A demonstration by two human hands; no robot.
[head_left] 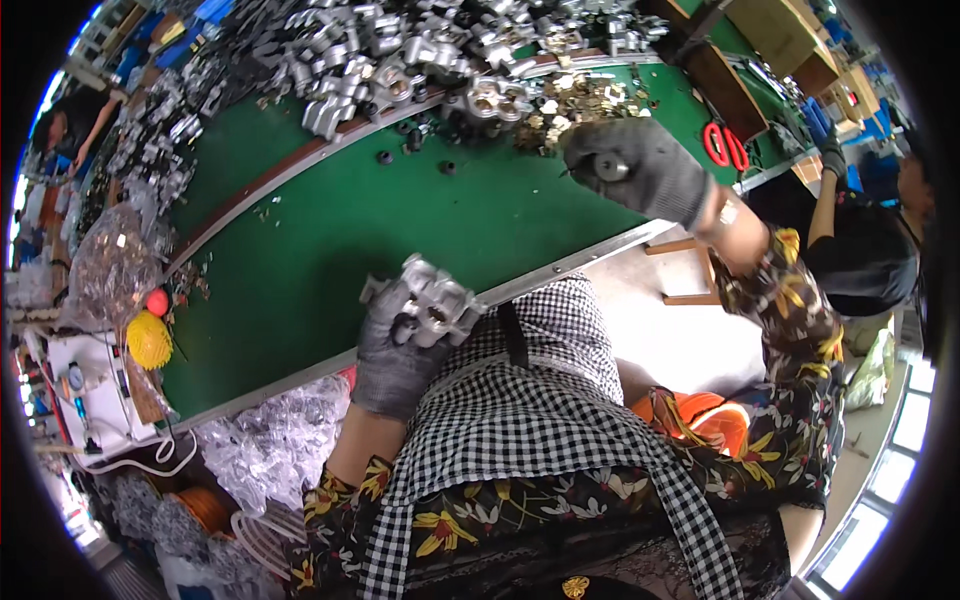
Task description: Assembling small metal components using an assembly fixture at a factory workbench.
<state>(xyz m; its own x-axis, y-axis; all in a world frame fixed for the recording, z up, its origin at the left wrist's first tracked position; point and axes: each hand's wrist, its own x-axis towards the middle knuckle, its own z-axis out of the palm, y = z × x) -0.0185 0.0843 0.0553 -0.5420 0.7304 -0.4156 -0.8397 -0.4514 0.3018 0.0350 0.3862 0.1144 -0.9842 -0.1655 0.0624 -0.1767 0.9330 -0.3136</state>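
Note:
My left hand [395, 360], in a grey knit glove, is closed around a silver metal casting [435, 305] with several round bores, held over the near edge of the green bench. Farther right, my gloved right hand [650, 175] is raised above the bench with its fingers curled round a grey cylindrical metal piece [611, 167]. Only the round end of that piece shows, so its full shape is hidden. Just beyond this hand lies a pile of small brass-coloured metal parts [580, 105]. A few small dark plugs [447, 167] are scattered on the green bench top [330, 235].
A heap of silver castings [400, 50] fills the far side, behind a raised metal rail [270, 178]. Red-handled scissors [725, 147] lie at right. A yellow spiky ball [149, 340] and a plastic bag [115, 265] are at left. Co-workers sit at both sides.

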